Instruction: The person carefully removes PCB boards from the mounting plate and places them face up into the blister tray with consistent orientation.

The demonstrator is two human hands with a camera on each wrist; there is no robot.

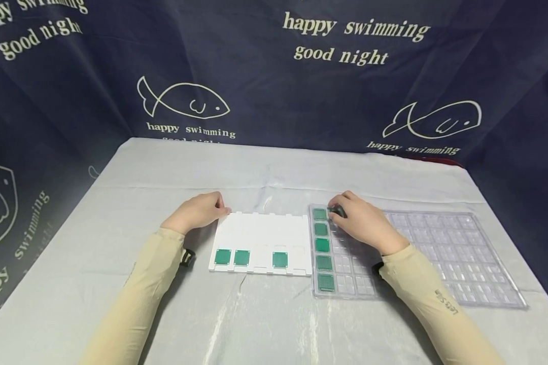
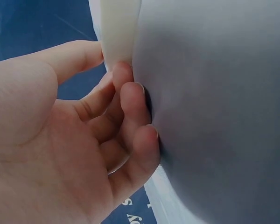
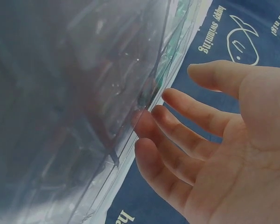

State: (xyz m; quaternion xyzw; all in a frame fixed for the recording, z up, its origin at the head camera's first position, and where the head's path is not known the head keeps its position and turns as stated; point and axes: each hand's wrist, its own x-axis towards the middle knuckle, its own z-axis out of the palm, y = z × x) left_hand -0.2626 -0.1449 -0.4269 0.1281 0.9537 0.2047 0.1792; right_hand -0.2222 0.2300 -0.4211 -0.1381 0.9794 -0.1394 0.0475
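My left hand [image 1: 201, 209] holds the upper left corner of a flat white tray [image 1: 261, 230]. In the left wrist view its thumb and curled fingertips [image 2: 139, 100] touch the tray's edge. Three green square circuit boards [image 1: 241, 257] lie in the tray's near row. My right hand [image 1: 363, 220] is over the far left part of a clear plastic blister tray [image 1: 456, 243]. A small dark object [image 1: 337, 210] shows by its thumb and fingers, its kind unclear. In the right wrist view the thumb is apart from the bent fingers [image 3: 151, 156], so any grip is uncertain.
Several green circuit boards [image 1: 321, 245] fill the blister tray's left column. The two trays stand side by side on a pale cloth-covered table [image 1: 265, 324]. A dark blue printed curtain [image 1: 274, 96] hangs behind and at both sides.
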